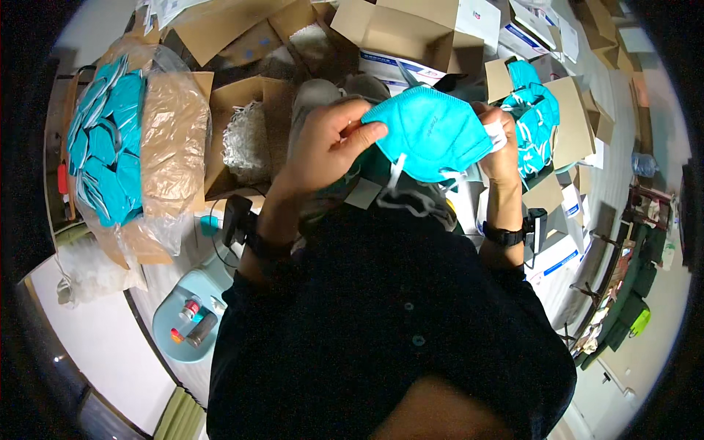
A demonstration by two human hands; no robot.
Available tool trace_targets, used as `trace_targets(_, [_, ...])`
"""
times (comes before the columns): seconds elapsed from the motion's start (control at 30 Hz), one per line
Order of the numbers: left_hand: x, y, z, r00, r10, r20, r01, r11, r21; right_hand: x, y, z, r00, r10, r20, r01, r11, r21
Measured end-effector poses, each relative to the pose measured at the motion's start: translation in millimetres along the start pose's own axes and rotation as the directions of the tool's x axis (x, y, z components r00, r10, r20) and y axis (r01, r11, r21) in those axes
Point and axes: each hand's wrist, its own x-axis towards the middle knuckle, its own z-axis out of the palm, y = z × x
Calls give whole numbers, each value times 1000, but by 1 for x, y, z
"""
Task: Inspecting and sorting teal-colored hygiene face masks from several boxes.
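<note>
A turquoise face mask (429, 132) is stretched out between my two hands in front of my chest. My left hand (330, 143) pinches its left edge between thumb and fingers. At the other end, my right hand (500, 150) is closed on the mask's right edge and a bunched white strap (496, 134). A second white strap (396, 170) hangs from the mask's lower left. Part of my right hand's fingers is hidden behind the mask.
On the left, a plastic-lined carton holds many turquoise masks (103, 147). Beside it, a box contains white straps (246, 143). More masks (534, 121) fill a carton at right. An open carton (407, 33) stands ahead; a light-blue stool (183, 312) with bottles is at lower left.
</note>
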Motion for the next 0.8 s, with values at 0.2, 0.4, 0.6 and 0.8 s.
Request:
trace_targets(0.2, [13,-3,-6,996,86,8,-86,972,218,11,-26,-1,986,-10,165,56,960,-274])
trace_targets(0.4, [19,-11,4,992,33,-125,-37,999,-33,18,-27,19,993,-104,56,118,904,-412])
trace_targets(0.6, [19,-28,13,993,35,-113,-46,994,-97,26,-29,27,992,-118,37,123,894,-431])
trace_targets(0.8, [24,-22,35,986,-111,-122,85,976,-201,24,-18,40,981,-173,-90,107,865,-489])
